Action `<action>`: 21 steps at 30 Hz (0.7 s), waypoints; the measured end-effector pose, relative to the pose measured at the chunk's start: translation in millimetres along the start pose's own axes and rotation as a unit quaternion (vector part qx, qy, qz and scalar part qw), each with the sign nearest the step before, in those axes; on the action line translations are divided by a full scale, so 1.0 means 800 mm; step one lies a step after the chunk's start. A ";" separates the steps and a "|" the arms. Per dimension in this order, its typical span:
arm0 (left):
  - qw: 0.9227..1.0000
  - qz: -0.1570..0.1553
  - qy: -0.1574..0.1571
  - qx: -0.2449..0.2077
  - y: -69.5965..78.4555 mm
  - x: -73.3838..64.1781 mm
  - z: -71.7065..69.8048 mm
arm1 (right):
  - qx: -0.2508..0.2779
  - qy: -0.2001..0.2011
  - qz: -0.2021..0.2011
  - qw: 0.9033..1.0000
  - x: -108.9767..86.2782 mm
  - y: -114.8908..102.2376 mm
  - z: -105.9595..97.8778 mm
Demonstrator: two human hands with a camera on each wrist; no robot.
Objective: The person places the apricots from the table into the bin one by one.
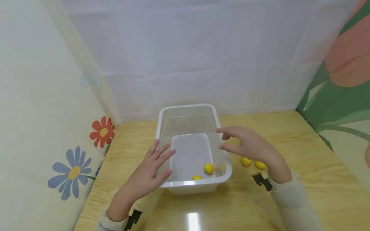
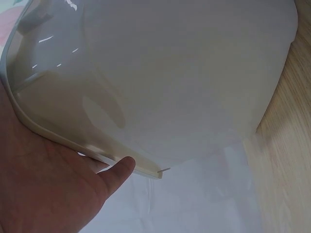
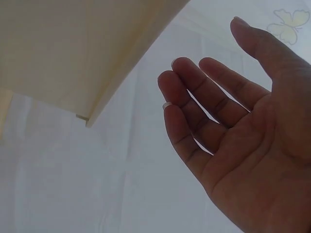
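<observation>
A white plastic tub [image 1: 185, 183] stands on the table, with two yellow lemons inside near its front end, one lemon [image 1: 208, 168] fully visible and another lemon [image 1: 197, 177] partly hidden by the rim. My left hand [image 1: 147, 175] is at the tub's left rim, fingers spread and holding nothing. In the left wrist view, that hand [image 2: 53, 189] lies along the rim; whether it touches cannot be told. Over the right rim hovers my right hand [image 1: 250, 142], its fingers loosely bent around nothing. The right wrist view shows the palm [image 3: 252, 160] bare, apart from the tub wall [image 3: 73, 48].
Two more lemons lie on the wooden table [image 1: 289, 144] right of the tub, a left lemon [image 1: 245, 161] and a right lemon [image 1: 260, 165], both beneath my right hand. A white cloth wall [image 1: 185, 64] rises behind the tub; flower-printed panels flank the table.
</observation>
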State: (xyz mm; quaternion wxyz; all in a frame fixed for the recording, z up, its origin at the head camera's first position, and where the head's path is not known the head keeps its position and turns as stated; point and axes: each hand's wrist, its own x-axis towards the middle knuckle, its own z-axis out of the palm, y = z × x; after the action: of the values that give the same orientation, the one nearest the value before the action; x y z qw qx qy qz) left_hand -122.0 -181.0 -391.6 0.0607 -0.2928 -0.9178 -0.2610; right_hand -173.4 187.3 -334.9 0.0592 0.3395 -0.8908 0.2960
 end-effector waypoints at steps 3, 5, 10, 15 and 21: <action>1.000 0.001 0.002 0.000 -0.001 0.000 0.000 | -0.008 0.011 0.016 1.000 -0.005 0.015 -0.005; 1.000 0.002 0.003 0.000 -0.001 0.001 0.000 | -0.006 0.013 0.036 0.999 -0.010 0.026 -0.008; 1.000 0.002 0.005 0.003 -0.002 0.000 0.000 | -0.007 0.006 0.087 0.996 -0.018 0.056 -0.010; 1.000 0.003 0.006 0.000 -0.002 -0.002 -0.001 | -0.006 -0.001 0.120 0.993 -0.026 0.084 -0.005; 1.000 0.004 0.006 -0.005 -0.001 0.001 0.000 | 0.001 -0.004 0.149 0.989 -0.046 0.113 -0.001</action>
State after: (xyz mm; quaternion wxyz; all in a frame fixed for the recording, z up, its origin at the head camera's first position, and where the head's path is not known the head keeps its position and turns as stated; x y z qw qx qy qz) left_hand -123.2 -181.4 -391.6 0.0657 -0.2953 -0.9149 -0.2673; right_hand -203.4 262.2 -389.4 0.0105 0.2046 -0.9315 0.3006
